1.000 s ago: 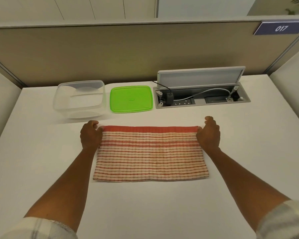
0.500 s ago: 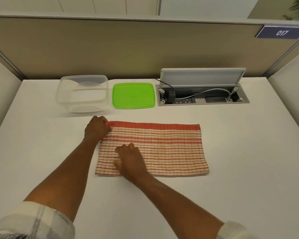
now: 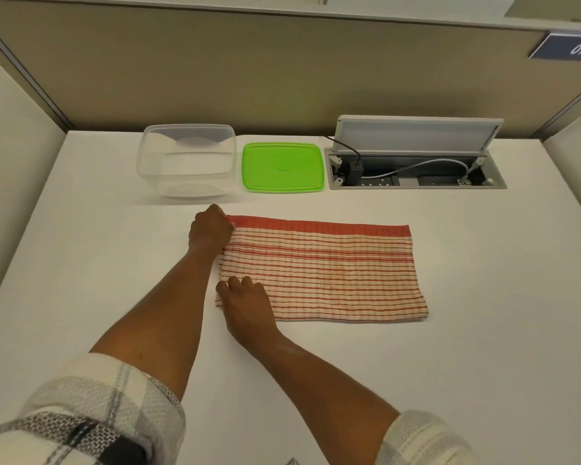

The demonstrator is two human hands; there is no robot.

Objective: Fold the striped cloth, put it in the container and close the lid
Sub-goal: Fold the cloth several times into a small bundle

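The striped cloth (image 3: 319,270), a flat woven rectangle of cream with red lines and a solid red far band, lies on the white table (image 3: 450,364). The left hand (image 3: 209,229) pinches its far-left corner; the right hand (image 3: 247,305) curls onto its near-left corner. Beyond the left fingers stand the clear plastic container (image 3: 187,161) and, just beside it, its glossy green lid (image 3: 283,167).

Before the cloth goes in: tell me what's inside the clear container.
Nothing shows inside the container; its clear walls and floor show only the white table. The green lid lies beside it, so the opening is uncovered and nothing in it is hidden.
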